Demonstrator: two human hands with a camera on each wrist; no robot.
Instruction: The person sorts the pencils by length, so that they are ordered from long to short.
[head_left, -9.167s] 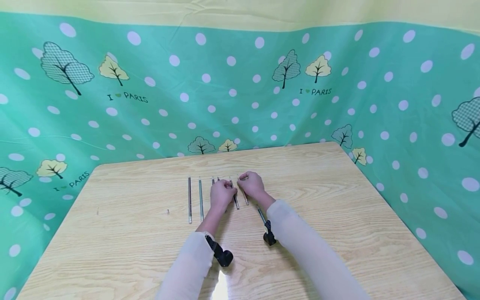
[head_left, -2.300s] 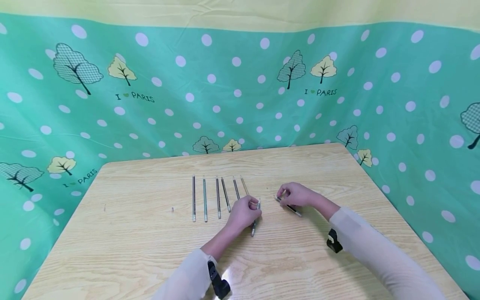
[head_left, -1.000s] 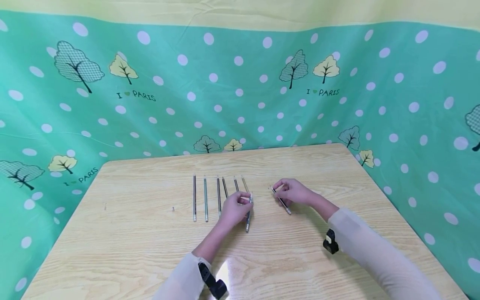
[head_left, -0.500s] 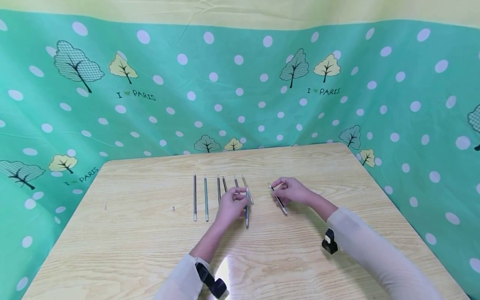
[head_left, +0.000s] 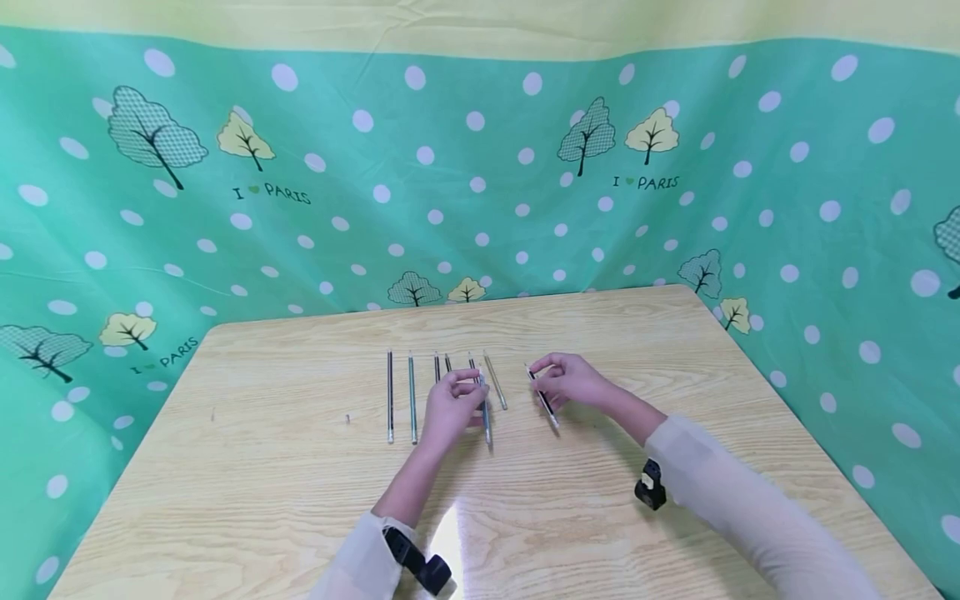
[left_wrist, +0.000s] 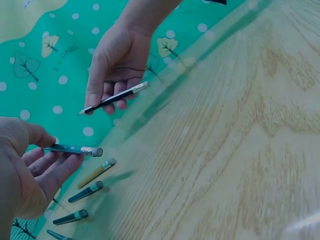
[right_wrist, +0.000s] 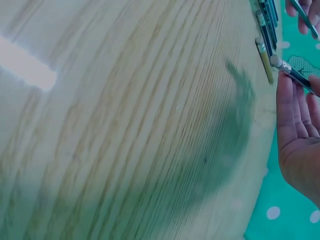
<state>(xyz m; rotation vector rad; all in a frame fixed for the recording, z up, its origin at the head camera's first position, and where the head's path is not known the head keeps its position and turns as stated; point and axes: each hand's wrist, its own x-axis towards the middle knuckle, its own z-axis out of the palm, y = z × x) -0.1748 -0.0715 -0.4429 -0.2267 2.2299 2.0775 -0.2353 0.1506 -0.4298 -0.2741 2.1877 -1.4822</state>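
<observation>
Between thumb and fingers, my left hand [head_left: 450, 410] pinches a teal pencil [head_left: 487, 423], its eraser end toward me. In the left wrist view this teal pencil [left_wrist: 75, 149] is held above the row. My right hand [head_left: 576, 382] pinches a black pencil [head_left: 547, 407] to the right of the row, raised off the table in the left wrist view. Several pencils lie side by side: a dark pencil [head_left: 390, 396] at the left end, another teal pencil [head_left: 412, 400] beside it, and a yellow pencil [head_left: 495, 381] at the right end. My left hand partly covers the ones between.
All this is on a wood-grain table [head_left: 262, 483]. A tiny scrap [head_left: 347, 418] lies left of the row. A green dotted curtain [head_left: 337, 183] hangs behind the table and along its right side.
Earlier, both hands were at pencils in the row; later each holds a pencil. Over the last second both hands drift left with them, the left uncovering the yellow pencil.
</observation>
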